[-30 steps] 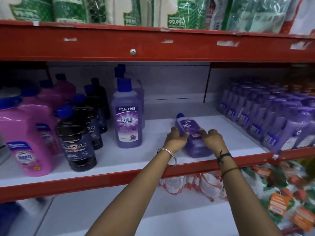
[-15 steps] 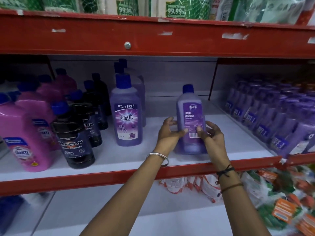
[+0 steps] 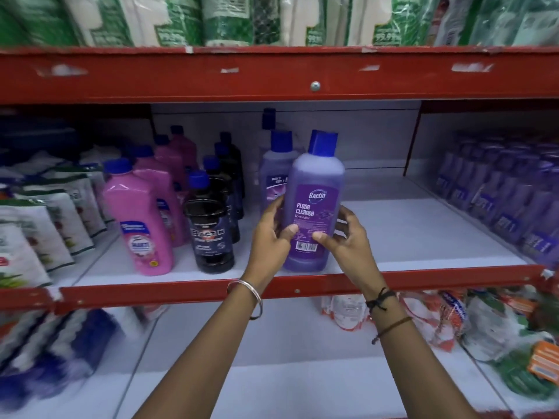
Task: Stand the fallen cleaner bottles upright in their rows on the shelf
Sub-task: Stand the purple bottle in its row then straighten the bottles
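Grip: our left hand (image 3: 270, 237) and right hand (image 3: 348, 237) pinch the lavender bottle (image 3: 313, 207) | Change: it lay flat, now upright at the shelf (image 3: 423, 237) front, just before the purple row (image 3: 273, 173) | Next: slide back.

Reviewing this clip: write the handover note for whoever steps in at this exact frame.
Left hand and right hand: both gripping the lavender floor cleaner bottle by its lower half.
Bottle: upright, near the front edge of the shelf, just in front of the purple bottle row.
Done: this bottle is standing.
Left: line it up with that row and let go. No other fallen bottles visible here.
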A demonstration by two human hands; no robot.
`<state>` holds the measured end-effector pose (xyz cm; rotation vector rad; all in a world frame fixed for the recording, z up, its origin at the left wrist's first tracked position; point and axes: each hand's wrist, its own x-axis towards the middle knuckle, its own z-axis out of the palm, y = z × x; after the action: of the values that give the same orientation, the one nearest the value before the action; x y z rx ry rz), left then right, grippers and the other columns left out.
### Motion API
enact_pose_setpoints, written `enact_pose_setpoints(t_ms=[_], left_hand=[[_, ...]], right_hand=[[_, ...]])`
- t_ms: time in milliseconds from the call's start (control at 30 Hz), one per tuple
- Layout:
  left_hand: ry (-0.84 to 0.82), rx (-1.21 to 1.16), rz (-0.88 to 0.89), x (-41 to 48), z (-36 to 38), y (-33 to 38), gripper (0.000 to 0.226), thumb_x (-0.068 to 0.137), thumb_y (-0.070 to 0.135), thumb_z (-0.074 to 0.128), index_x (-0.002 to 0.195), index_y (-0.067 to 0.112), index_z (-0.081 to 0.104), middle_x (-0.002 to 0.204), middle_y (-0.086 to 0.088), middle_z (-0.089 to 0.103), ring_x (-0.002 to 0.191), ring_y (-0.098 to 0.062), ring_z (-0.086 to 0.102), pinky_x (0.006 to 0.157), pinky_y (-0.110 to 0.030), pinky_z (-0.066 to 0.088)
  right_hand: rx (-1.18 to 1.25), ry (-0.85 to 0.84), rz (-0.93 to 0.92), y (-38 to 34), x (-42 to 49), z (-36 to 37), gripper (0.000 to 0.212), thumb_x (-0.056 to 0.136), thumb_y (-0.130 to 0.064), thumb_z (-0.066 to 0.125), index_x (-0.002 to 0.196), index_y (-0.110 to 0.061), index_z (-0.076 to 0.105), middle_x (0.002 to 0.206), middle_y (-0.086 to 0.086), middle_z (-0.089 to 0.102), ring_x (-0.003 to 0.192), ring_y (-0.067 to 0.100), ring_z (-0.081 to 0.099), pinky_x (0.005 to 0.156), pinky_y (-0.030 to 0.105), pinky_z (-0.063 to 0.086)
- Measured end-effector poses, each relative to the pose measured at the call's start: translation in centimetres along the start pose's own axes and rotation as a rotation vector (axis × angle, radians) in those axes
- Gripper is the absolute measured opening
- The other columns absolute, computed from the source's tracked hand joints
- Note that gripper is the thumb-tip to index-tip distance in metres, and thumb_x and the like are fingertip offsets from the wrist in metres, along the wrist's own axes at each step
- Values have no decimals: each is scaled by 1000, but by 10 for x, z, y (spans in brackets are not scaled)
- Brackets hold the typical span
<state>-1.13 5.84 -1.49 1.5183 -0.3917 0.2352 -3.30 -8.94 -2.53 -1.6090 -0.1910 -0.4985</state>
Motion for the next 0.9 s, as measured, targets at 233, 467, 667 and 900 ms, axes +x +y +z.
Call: enact_pose_setpoints(t_ms=[233,467,667,900], left_hand=[[53,8,18,-12,-43,-13,51,89,1,56,130,26,40,124,-4,56,107,-9,61,85,-23,56],[124,249,187,-16,-50,-19,37,90,17,53,127,18,52,125,-2,50,112,-19,58,98,-38,50],[67,205,172,-24,-45,-22,46,84,7,60,120,33,47,121,4,52,104,-3,57,92,-27,51],[-102,183,-9,-15,-44,-16,85,82,30,69,146,33,14,145,7,36,127,-7,43,95,-14,43]], right_hand=[[-15,17,-10,12,-11,48,60,73,-33,73,125,-31,42,129,1,54,113,16,59,83,24,57],[-132,238,-89,17,-13,61,24,84,-8,62,107,-12,55,109,4,60,94,-5,59,76,11,53],[-6,38,1,14,-19,53,35,89,-36,52,117,-16,53,111,-5,65,101,7,65,84,21,54],[-20,-54,47,12,-9,45,44,84,-41,59,119,-15,57,120,6,65,110,21,63,92,35,54]])
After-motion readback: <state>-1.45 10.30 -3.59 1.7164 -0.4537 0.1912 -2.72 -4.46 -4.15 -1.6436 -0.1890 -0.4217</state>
